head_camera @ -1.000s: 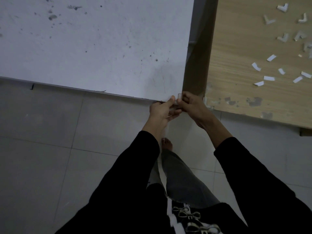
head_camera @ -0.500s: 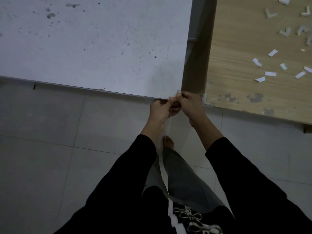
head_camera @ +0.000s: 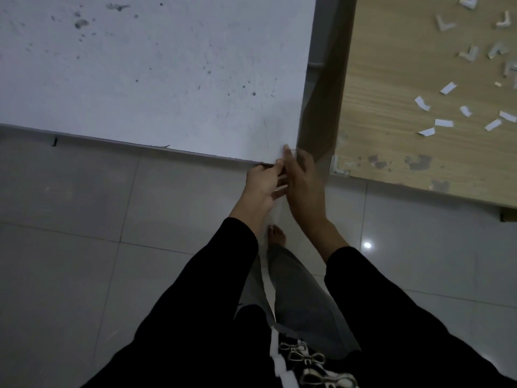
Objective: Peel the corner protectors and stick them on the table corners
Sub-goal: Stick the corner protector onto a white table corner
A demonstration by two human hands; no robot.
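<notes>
Both hands meet at the near right corner of the white table [head_camera: 156, 79]. My left hand [head_camera: 261, 186] pinches that corner, thumb on the top edge and fingers under it, over the clear corner protector, which is almost fully hidden. My right hand [head_camera: 303, 183] lies against the corner's right side with straight fingers, blurred, its fingertips touching the tabletop edge. On the wooden table [head_camera: 397, 88] to the right, a clear corner protector [head_camera: 340, 167] sits on the near left corner.
Several loose L-shaped protectors [head_camera: 444, 23] and white backing strips [head_camera: 443, 123] lie scattered on the wooden table's far right. A narrow dark gap [head_camera: 324, 79] separates the two tables. Grey floor tiles [head_camera: 84, 247] and my legs are below.
My right hand has gone from a pinch on the corner to straight fingers laid along its side. My left hand stays at the corner. The camera has tilted slightly.
</notes>
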